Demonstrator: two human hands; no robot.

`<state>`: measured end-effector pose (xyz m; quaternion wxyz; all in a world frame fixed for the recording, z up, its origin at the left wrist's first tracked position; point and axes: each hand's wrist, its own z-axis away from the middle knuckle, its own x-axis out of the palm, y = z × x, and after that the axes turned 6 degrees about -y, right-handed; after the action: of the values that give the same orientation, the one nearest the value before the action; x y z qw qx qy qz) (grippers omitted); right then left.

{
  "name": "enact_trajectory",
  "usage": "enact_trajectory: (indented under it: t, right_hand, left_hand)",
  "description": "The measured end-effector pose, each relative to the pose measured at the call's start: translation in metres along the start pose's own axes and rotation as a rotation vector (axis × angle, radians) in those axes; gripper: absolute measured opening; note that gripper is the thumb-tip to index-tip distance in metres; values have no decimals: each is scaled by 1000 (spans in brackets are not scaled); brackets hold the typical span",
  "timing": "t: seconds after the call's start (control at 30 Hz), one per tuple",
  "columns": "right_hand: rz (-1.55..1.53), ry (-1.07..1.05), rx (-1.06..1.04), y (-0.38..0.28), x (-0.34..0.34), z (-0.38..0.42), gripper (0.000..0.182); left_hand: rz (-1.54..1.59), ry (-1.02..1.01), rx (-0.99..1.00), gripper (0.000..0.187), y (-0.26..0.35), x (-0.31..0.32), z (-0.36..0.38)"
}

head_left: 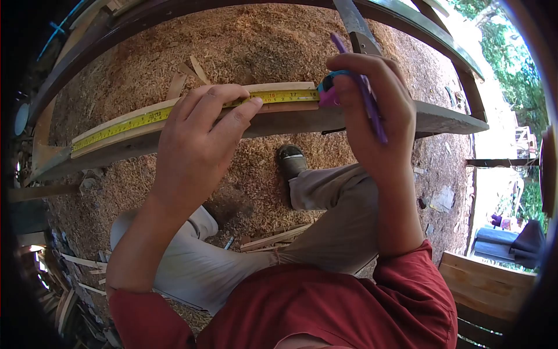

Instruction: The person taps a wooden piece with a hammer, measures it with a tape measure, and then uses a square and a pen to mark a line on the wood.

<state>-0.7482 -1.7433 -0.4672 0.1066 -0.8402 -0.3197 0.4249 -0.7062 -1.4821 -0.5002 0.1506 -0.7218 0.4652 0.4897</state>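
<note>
A yellow tape measure (136,121) lies stretched along a narrow wooden strip (99,131) on a grey board (279,123). My left hand (200,131) presses the tape onto the strip, its thumb and fingertips around the blade near the 15 mark. At the strip's right end, my right hand (375,110) holds the pink and teal tape case (328,92) together with a purple pencil-like stick (372,110). Just beyond my right hand is a handsaw (356,26), its dark handle partly hidden by my fingers.
Wood shavings (261,41) cover the ground. A dark wooden rail (133,24) curves across the far side. Thin wood offcuts (276,238) lie between my legs, near my shoe (291,161). A wooden plank (485,282) stands at the lower right.
</note>
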Motion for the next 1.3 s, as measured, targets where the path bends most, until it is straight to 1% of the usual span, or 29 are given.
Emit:
enact_trajectory:
  t: [0.03,0.1,0.13,0.2,0.33,0.4,0.43,0.5,0.53,0.6,0.63,0.7,0.83,0.9,0.93,1.0,1.1,1.3]
  right_hand:
    - [1,7,0,2,1,0,14]
    - [85,-28,-131,7,2,1,18]
    - [86,-21,-130,9,2,1,18]
    - [130,-106,-271,10,1,2,21]
    - [158,-141,-271,12,1,8,24]
    - [156,-135,-176,11,1,9,28]
    - [157,-132,-177,9,1,10,28]
    - [186,-135,-69,7,1,12,34]
    - [186,-133,-69,6,1,12,34]
    - [116,-141,-5,5,0,13,39]
    - [116,-142,-8,4,-1,12,39]
    - [36,-183,67,3,-3,12,42]
    - [41,-192,33,5,-2,12,43]
    - [67,-147,-44,4,0,12,42]
    - [66,-149,-49,3,0,12,42]
    - [38,-166,-21,1,-1,12,39]
    - [20,-157,-47,-2,3,12,37]
    - [-18,-161,-83,-14,13,10,34]
  left_hand:
    - [-3,0,6,35,1,0,-1]
    - [-12,-7,-7,32,4,-1,-2]
    - [-16,-8,0,32,5,-1,-3]
    - [-43,4,-7,33,7,0,-5]
    - [-48,0,-17,33,9,1,-7]
    - [-66,3,-23,31,8,2,-8]
    - [-68,4,-20,31,8,2,-8]
    - [-95,-5,-47,32,7,4,-7]
    - [-97,-5,-46,32,7,4,-7]
    - [-81,8,-51,31,7,5,-6]
    - [-82,10,-52,31,7,6,-7]
    - [-93,44,-41,30,7,6,-7]
    - [-79,32,-35,29,4,6,-6]
    - [-65,26,-31,28,3,6,-5]
    - [-67,29,-35,28,3,5,-6]
    - [-46,52,-29,19,6,4,-7]
    - [-12,69,-16,17,3,6,-8]
    - [15,98,12,19,0,5,-7]
